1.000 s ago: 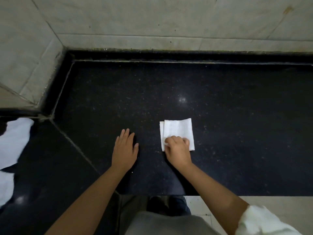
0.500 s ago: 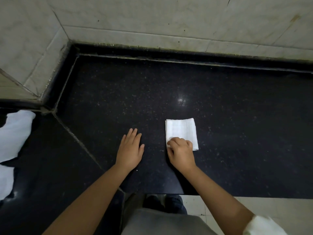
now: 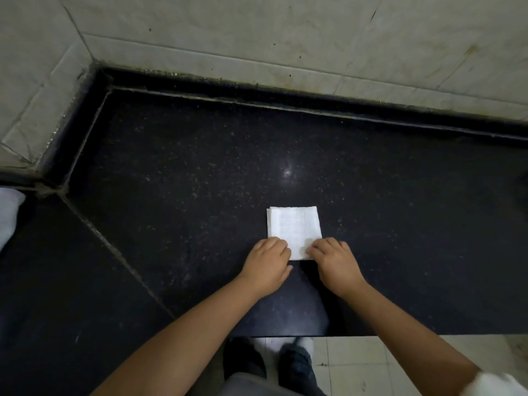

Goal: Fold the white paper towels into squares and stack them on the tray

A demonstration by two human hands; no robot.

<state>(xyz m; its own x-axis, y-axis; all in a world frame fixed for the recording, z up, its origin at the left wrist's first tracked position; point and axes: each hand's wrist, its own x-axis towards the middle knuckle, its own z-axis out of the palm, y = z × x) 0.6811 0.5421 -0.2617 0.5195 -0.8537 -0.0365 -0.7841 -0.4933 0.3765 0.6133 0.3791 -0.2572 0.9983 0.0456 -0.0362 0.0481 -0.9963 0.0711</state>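
Observation:
A white paper towel (image 3: 294, 227), folded into a small square, lies flat on the black speckled counter (image 3: 200, 172). My left hand (image 3: 267, 264) has its curled fingers on the towel's near left corner. My right hand (image 3: 335, 262) presses its curled fingers on the near right corner. Both hands hide the towel's near edge. No tray is in view.
More white paper (image 3: 8, 215) lies at the far left edge of the counter. Pale tiled walls (image 3: 257, 32) close the counter at the back and left. The counter's front edge (image 3: 371, 335) runs just beneath my forearms, with floor tiles and my shoes below.
My left hand has moved right from the bare counter onto the towel's near left corner. My right hand has shifted to the near right corner. The view has turned slightly left.

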